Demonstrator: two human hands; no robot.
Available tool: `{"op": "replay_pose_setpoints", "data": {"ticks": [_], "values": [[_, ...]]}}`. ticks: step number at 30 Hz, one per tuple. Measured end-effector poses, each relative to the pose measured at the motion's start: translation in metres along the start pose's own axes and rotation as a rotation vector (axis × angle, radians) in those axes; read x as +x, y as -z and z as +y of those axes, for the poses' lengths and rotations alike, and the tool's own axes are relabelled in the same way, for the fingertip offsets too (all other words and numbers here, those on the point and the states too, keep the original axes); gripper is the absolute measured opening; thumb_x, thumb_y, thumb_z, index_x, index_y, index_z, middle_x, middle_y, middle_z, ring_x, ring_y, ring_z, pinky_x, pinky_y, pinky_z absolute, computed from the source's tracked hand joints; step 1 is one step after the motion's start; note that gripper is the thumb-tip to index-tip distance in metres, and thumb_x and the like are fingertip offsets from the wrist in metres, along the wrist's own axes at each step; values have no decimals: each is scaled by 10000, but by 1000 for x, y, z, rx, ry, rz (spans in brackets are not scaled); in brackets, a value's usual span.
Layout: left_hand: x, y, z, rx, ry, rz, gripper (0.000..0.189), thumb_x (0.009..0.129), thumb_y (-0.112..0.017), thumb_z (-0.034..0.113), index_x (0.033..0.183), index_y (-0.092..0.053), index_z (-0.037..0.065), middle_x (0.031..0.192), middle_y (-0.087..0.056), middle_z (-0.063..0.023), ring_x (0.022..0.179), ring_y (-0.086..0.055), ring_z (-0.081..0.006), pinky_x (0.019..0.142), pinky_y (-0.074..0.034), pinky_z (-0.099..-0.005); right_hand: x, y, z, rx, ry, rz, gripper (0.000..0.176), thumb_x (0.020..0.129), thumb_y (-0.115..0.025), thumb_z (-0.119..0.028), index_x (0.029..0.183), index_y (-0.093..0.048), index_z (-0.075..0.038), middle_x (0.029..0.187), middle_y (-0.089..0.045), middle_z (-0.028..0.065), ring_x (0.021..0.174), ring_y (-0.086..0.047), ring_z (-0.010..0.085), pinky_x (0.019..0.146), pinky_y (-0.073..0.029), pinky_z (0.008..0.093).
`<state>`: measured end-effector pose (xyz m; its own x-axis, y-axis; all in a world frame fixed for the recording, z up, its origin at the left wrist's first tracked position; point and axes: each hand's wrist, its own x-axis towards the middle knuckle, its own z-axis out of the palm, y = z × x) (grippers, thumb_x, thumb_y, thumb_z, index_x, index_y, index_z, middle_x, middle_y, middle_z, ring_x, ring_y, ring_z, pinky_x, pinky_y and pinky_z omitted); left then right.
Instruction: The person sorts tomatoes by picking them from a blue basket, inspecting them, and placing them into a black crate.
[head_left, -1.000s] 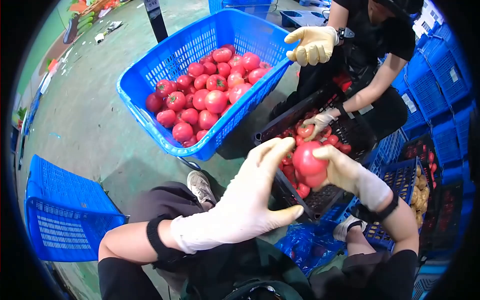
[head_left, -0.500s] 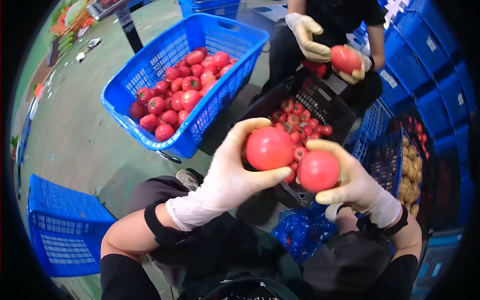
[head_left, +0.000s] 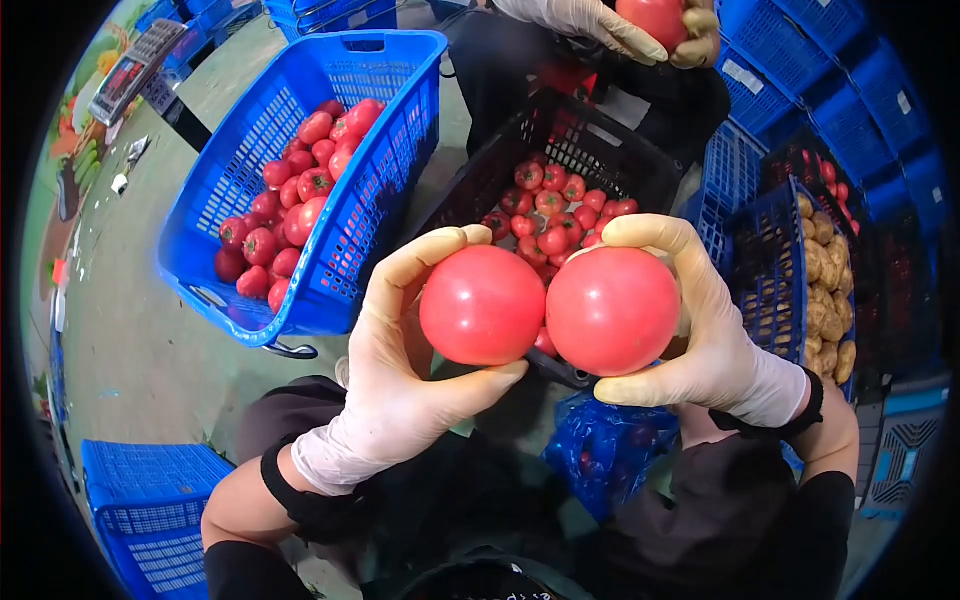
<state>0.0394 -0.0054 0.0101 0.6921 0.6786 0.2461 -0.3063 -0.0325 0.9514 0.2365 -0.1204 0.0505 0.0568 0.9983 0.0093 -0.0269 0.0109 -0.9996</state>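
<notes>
My left hand (head_left: 400, 370), in a pale glove, is closed around a large red tomato (head_left: 482, 305). A second red tomato (head_left: 613, 312) is gripped by my right hand (head_left: 705, 335), gloved the same way. The two tomatoes are side by side, their edges meeting in this view, in front of my chest. Behind them a black crate (head_left: 640, 160) holds several smaller tomatoes (head_left: 550, 200). To the left stands a blue basket (head_left: 390, 130) with many red tomatoes (head_left: 300, 185) in it.
Across the black crate, a person's gloved hands (head_left: 600, 25) hold another tomato (head_left: 655, 22). Potatoes (head_left: 825, 290) fill a crate at right, near stacked blue crates (head_left: 860, 90). A blue plastic bag (head_left: 610, 455) lies by my legs. Another blue basket (head_left: 155, 510) sits lower left; a scale (head_left: 140, 70) stands upper left.
Both my hands have brought their tomatoes closer to the camera and level with each other. The view has shifted, and the other person's hands now appear higher in the frame.
</notes>
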Motion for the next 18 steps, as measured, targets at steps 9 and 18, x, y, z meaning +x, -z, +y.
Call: {"op": "replay_pose_setpoints", "data": {"ticks": [9, 18], "values": [[1, -9, 0, -179, 96, -37, 830, 675, -720, -48, 1342, -251, 104, 1329, -405, -147, 1228, -436, -242, 1008, -388, -395, -4, 1, -5, 98, -70, 224, 772, 608, -775, -183, 1258, -379, -58, 1006, -554, 95, 828, -613, 229, 710, -514, 383], [2, -3, 16, -404, 479, -20, 625, 772, -681, 279, 1282, -397, 56, 1228, -515, -148, 984, -606, -233, 790, -507, -298, -8, 2, -3, 1066, -459, -102, 906, 769, -415, -711, 1263, -438, 48, 852, -611, 260, 516, -582, 333, 481, -470, 381]]}}
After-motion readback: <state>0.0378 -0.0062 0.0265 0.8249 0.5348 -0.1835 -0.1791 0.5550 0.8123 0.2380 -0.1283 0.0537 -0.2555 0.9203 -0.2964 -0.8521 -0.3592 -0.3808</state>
